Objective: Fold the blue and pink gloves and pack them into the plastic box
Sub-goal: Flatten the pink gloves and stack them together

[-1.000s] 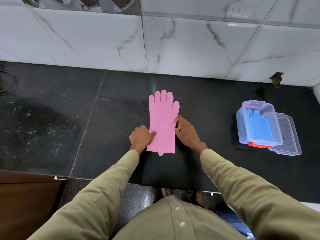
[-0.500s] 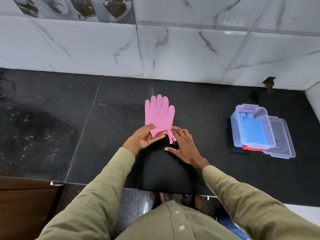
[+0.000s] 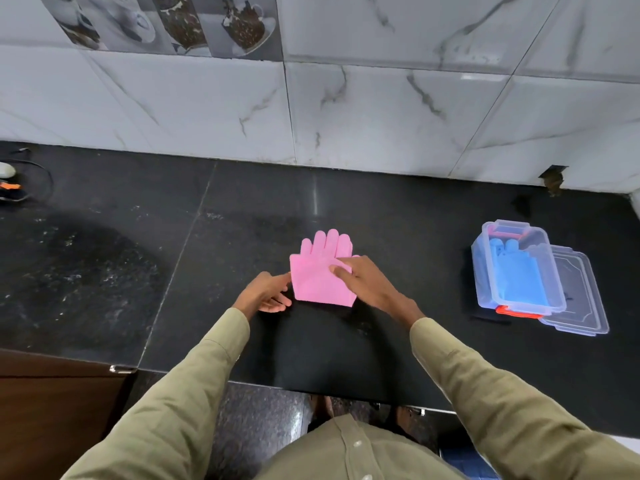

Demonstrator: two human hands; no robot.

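A pink glove lies folded in half on the black counter, its cuff laid up over the palm and its fingertips pointing toward the wall. My right hand rests flat on the glove's right side, fingers pressing on the fold. My left hand is beside the glove's left edge, fingers spread and touching the counter, holding nothing. At the right stands the clear plastic box with orange clips, and a folded blue glove lies inside it.
The box's clear lid lies under and to the right of the box. A cable and a small object sit at the counter's far left. A marble-tiled wall backs the counter; the counter's front edge is near my body.
The glove's cuff end has been folded up over the palm, so the glove is now half as long. My right hand moved onto it; my left hand let go and slid to its left.
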